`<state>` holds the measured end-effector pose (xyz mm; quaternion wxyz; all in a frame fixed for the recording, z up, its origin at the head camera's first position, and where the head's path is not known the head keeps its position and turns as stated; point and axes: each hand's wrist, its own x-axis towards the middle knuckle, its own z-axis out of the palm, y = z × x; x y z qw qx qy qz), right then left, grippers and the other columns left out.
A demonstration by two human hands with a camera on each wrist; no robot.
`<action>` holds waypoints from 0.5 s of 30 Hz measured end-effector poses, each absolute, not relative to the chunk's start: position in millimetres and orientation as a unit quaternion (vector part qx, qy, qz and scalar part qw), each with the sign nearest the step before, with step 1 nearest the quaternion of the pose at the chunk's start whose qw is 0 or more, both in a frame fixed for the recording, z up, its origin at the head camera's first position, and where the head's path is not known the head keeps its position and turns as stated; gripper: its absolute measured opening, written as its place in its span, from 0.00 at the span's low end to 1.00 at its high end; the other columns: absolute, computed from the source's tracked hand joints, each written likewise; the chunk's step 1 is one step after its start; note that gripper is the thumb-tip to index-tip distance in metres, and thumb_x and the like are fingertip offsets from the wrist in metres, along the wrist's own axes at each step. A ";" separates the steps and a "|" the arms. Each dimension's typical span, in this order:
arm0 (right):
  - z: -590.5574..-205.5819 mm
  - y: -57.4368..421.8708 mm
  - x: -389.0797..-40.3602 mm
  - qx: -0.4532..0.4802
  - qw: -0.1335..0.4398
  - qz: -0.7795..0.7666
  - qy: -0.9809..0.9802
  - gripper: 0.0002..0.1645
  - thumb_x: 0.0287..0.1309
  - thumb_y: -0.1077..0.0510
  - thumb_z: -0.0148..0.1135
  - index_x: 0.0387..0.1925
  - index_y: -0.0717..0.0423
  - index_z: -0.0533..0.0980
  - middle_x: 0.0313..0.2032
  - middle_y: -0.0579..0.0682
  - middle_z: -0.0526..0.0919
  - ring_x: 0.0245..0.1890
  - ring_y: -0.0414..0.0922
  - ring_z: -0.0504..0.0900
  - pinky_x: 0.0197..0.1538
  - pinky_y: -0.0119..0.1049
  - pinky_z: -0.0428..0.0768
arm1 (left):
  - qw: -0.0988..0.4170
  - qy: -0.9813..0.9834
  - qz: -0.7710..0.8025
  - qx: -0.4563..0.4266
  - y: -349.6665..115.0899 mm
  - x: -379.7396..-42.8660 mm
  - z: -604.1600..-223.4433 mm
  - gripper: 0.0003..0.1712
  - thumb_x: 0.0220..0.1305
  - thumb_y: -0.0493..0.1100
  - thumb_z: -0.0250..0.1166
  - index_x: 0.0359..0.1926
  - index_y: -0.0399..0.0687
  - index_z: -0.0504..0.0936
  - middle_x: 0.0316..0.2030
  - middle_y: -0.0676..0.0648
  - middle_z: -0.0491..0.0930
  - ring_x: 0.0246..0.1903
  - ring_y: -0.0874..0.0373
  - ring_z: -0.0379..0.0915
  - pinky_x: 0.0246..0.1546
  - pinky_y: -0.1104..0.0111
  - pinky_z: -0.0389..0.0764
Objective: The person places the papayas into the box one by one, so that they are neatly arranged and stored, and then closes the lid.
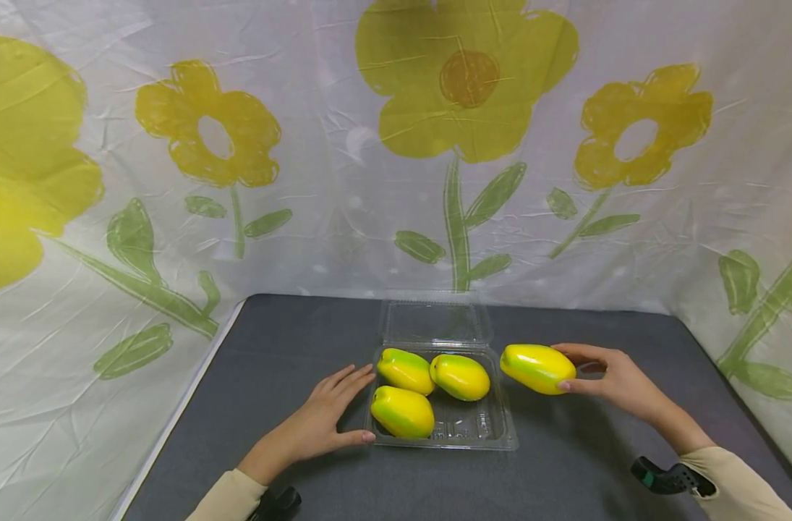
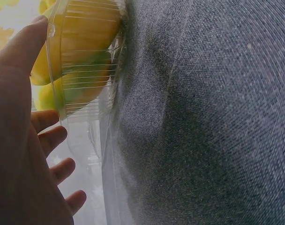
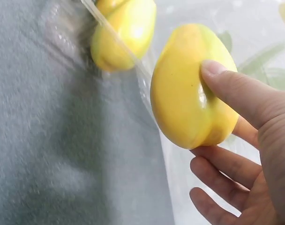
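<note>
A clear plastic clamshell box (image 1: 474, 433) stands on the table with its transparent lid (image 1: 435, 322) folded back. Three glossy yellow-green papayas lie inside: one at back left (image 1: 405, 370), one at back right (image 1: 460, 377) and one at front left (image 1: 402, 412). To the box's right, my right hand (image 1: 607, 376) pinches another papaya (image 1: 537, 368) between thumb and fingers, above the table. In the right wrist view the thumb presses this papaya's (image 3: 189, 89) side. My left hand (image 1: 324, 416), fingers spread and fairly straight, rests at the box's left edge, thumb by the front corner.
A dark grey cloth covers the table (image 1: 285, 340). Behind and at both sides hangs a white curtain (image 1: 330, 217) printed with yellow flowers. Black straps with small devices sit on both wrists, the right one (image 1: 669, 477) more visible.
</note>
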<state>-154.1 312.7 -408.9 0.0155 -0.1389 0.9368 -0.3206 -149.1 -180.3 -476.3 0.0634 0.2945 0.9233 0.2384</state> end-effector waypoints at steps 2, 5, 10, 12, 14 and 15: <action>-408.7 308.1 -153.1 -0.141 0.017 -0.321 0.936 0.39 0.53 0.42 0.73 0.65 0.51 0.74 0.57 0.53 0.83 0.46 0.27 0.77 0.49 0.40 0.81 | 0.063 0.923 0.238 0.295 -180.4 -149.2 -476.5 0.54 0.58 0.77 0.58 0.78 0.64 0.50 0.79 0.55 0.47 0.78 0.43 0.43 0.70 0.33 0.52; -408.2 301.4 -151.8 -0.145 0.015 -0.325 0.934 0.39 0.52 0.42 0.73 0.64 0.52 0.75 0.57 0.52 0.83 0.46 0.29 0.78 0.48 0.38 0.81 | 0.063 0.924 0.238 0.294 -180.3 -148.9 -476.2 0.54 0.58 0.77 0.57 0.78 0.63 0.50 0.79 0.54 0.47 0.78 0.43 0.43 0.70 0.33 0.51; -408.1 292.4 -148.3 -0.154 0.014 -0.336 0.929 0.39 0.52 0.43 0.74 0.64 0.51 0.75 0.56 0.51 0.84 0.46 0.28 0.77 0.48 0.38 0.81 | 0.065 0.922 0.241 0.295 -179.6 -148.2 -475.1 0.54 0.58 0.77 0.58 0.78 0.62 0.51 0.79 0.53 0.48 0.78 0.42 0.43 0.70 0.33 0.51; -408.4 289.0 -147.0 -0.156 0.016 -0.341 0.927 0.38 0.52 0.43 0.74 0.64 0.49 0.75 0.56 0.50 0.84 0.46 0.27 0.77 0.47 0.36 0.81 | 0.066 0.922 0.242 0.295 -179.5 -148.0 -474.9 0.54 0.58 0.77 0.58 0.78 0.62 0.51 0.79 0.53 0.48 0.78 0.42 0.43 0.70 0.33 0.51; -408.5 285.3 -146.0 -0.158 0.018 -0.344 0.925 0.38 0.52 0.42 0.74 0.64 0.48 0.75 0.56 0.49 0.84 0.46 0.27 0.77 0.47 0.34 0.80 | 0.065 0.922 0.241 0.295 -179.5 -147.9 -474.6 0.54 0.58 0.77 0.58 0.78 0.63 0.50 0.79 0.53 0.48 0.78 0.42 0.43 0.70 0.33 0.51; -408.3 283.4 -145.5 -0.159 0.019 -0.347 0.924 0.38 0.51 0.42 0.74 0.64 0.48 0.75 0.56 0.48 0.84 0.46 0.27 0.78 0.47 0.35 0.80 | 0.065 0.923 0.240 0.294 -179.5 -147.9 -474.6 0.54 0.58 0.77 0.58 0.78 0.63 0.50 0.79 0.53 0.48 0.78 0.42 0.43 0.70 0.33 0.51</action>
